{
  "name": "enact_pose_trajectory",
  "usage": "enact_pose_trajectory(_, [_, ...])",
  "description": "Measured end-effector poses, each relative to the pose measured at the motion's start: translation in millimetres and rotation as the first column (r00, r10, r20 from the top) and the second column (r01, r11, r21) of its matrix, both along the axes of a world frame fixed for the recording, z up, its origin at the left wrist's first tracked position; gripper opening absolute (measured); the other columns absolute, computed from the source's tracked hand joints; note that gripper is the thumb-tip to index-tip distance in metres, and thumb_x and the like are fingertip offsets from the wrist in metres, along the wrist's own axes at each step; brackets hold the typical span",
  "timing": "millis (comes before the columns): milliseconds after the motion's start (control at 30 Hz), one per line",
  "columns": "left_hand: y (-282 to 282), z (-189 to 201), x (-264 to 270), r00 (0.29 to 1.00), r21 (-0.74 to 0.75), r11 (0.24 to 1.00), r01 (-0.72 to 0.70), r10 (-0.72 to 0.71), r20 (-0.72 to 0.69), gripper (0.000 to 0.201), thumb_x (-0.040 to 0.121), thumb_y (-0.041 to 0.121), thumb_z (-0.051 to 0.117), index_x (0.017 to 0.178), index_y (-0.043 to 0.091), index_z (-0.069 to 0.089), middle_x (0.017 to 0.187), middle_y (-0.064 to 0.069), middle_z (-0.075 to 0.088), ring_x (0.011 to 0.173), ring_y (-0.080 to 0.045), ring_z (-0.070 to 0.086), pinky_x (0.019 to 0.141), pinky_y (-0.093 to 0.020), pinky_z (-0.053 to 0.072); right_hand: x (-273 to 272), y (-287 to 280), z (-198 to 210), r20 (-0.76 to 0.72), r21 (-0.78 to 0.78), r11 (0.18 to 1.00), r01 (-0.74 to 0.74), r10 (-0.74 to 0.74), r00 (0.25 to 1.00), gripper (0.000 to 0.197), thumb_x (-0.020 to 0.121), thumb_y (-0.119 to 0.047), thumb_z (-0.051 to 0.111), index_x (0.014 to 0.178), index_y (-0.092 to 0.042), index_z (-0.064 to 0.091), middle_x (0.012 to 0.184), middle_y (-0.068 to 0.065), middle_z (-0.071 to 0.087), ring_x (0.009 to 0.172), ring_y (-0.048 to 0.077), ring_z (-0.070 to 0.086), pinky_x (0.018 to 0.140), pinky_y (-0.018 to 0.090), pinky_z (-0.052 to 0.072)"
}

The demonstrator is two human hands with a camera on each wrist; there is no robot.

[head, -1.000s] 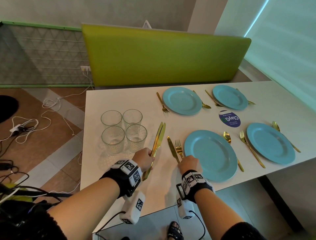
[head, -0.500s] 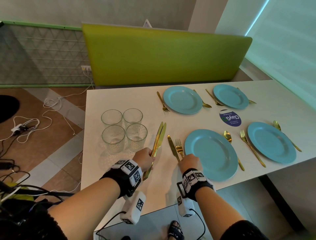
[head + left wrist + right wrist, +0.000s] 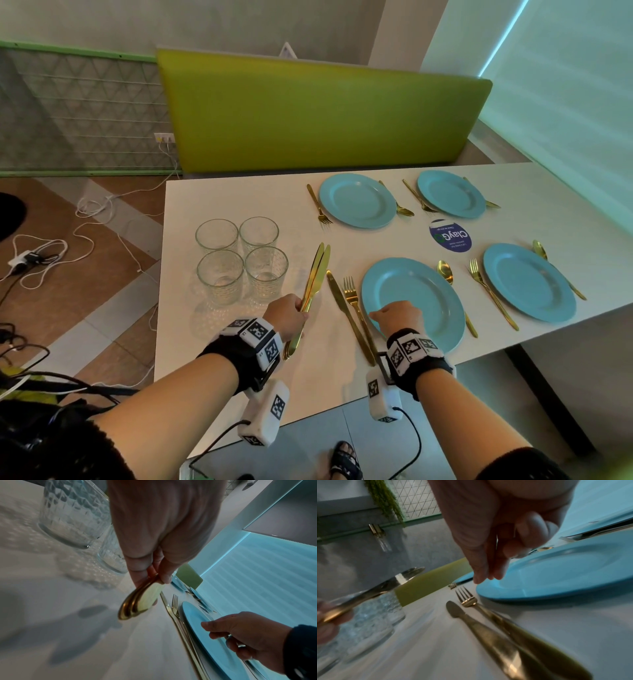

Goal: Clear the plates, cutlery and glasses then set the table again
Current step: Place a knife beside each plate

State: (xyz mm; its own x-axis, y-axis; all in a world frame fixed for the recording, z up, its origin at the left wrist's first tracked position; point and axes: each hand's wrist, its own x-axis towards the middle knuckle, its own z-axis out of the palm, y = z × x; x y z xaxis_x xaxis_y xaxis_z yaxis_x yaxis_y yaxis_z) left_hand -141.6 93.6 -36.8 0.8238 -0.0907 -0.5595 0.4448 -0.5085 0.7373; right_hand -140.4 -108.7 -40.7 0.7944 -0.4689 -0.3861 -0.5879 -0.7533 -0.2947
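Observation:
My left hand [image 3: 289, 317] grips a bundle of gold knives [image 3: 313, 281] by the handles, blades pointing away, just right of several clear glasses [image 3: 239, 260]. The handle ends [image 3: 137, 605] stick out below its fingers. My right hand [image 3: 397, 317] hovers over the near edge of the closest blue plate [image 3: 421, 291], its fingers loosely curled and holding nothing [image 3: 496, 540]. Left of that plate a gold knife [image 3: 342, 308] and fork [image 3: 352, 298] lie side by side on the white table [image 3: 222, 359]. A spoon [image 3: 445, 270] lies to the plate's right.
Three more blue plates [image 3: 358, 200] [image 3: 451, 194] [image 3: 529, 282] are set with gold forks and spoons beside them. A round blue sticker [image 3: 450, 236] sits mid-table. A green bench back [image 3: 322, 109] runs along the far side. Cables lie on the floor to the left.
My right hand has left the handles of the knife and fork on the table and moved right, over the plate's near edge. The left hand has kept its hold on the knives.

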Motion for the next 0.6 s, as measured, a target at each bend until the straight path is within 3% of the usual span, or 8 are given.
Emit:
enact_pose_trajectory(67, [-2.6, 0.4, -1.2, 1.000, 0.004, 1.000, 0.012, -0.012, 0.003, 0.008, 0.094, 0.014, 0.050, 0.101, 0.011, 0.052, 0.100, -0.010, 0.060, 0.091, -0.031, 0.068, 0.085, -0.039, 0.056, -4.3, -6.9, 6.8, 0.004, -0.006, 1.000, -0.020, 0.020, 1.000, 0.032, 0.091, -0.036, 0.058, 0.103, -0.009, 0.071, 0.107, 0.006, 0.070, 0.102, 0.022, 0.063, 0.084, 0.028, 0.049])
enact_pose_trajectory(133, [-5.9, 0.5, -2.6, 1.000, -0.010, 1.000, 0.015, -0.015, 0.001, 0.007, 0.094, 0.013, 0.050, 0.100, 0.011, 0.050, 0.099, -0.008, 0.058, 0.085, -0.028, 0.068, 0.074, -0.035, 0.057, -9.6, -9.7, 8.0, 0.002, -0.005, 1.000, -0.027, 0.027, 1.000, 0.031, 0.090, -0.034, 0.059, 0.104, -0.010, 0.071, 0.106, 0.004, 0.070, 0.103, 0.021, 0.063, 0.085, 0.027, 0.048])
enact_pose_trajectory(200, [-9.0, 0.3, -3.9, 1.000, -0.024, 1.000, 0.012, -0.012, 0.001, 0.008, 0.094, 0.012, 0.049, 0.102, 0.010, 0.050, 0.099, -0.007, 0.056, 0.077, -0.025, 0.064, 0.060, -0.026, 0.053, -13.9, -9.4, 3.7, -0.006, -0.007, 1.000, -0.029, 0.029, 1.000, 0.024, 0.088, -0.030, 0.060, 0.094, -0.011, 0.073, 0.091, 0.004, 0.070, 0.089, 0.019, 0.063, 0.080, 0.027, 0.049])
enact_pose_trajectory(267, [-11.6, -0.7, -4.5, 1.000, -0.028, 1.000, 0.009, -0.009, 0.006, 0.009, 0.094, 0.012, 0.050, 0.103, 0.010, 0.051, 0.098, -0.007, 0.056, 0.075, -0.024, 0.063, 0.058, -0.024, 0.051, -18.9, -4.9, -1.6, -0.004, 0.008, 1.000, -0.026, 0.026, 1.000, 0.019, 0.087, -0.027, 0.060, 0.079, -0.013, 0.070, 0.075, 0.000, 0.064, 0.072, 0.014, 0.058, 0.073, 0.026, 0.050])
enact_pose_trajectory(467, [-13.5, -3.2, -6.2, 1.000, -0.028, 1.000, 0.007, -0.007, 0.003, 0.009, 0.094, 0.012, 0.050, 0.104, 0.011, 0.051, 0.098, -0.007, 0.056, 0.076, -0.025, 0.065, 0.075, -0.035, 0.055, -27.9, 18.1, -14.3, 0.032, 0.033, 0.995, -0.092, 0.091, 0.995, 0.017, 0.086, -0.020, 0.059, 0.095, -0.020, 0.073, 0.098, 0.004, 0.071, 0.091, 0.022, 0.065, 0.084, 0.032, 0.055])
enact_pose_trajectory(600, [-8.3, -5.2, -6.9, 1.000, -0.021, 1.000, -0.008, 0.008, 0.001, 0.019, 0.094, 0.011, 0.050, 0.112, 0.006, 0.052, 0.100, -0.008, 0.055, 0.078, -0.025, 0.064, 0.066, -0.028, 0.053, -27.1, 26.2, -17.2, 0.008, -0.026, 0.989, -0.144, 0.144, 0.990, 0.023, 0.090, -0.019, 0.054, 0.104, -0.023, 0.072, 0.107, 0.005, 0.069, 0.098, 0.024, 0.065, 0.083, 0.030, 0.052])
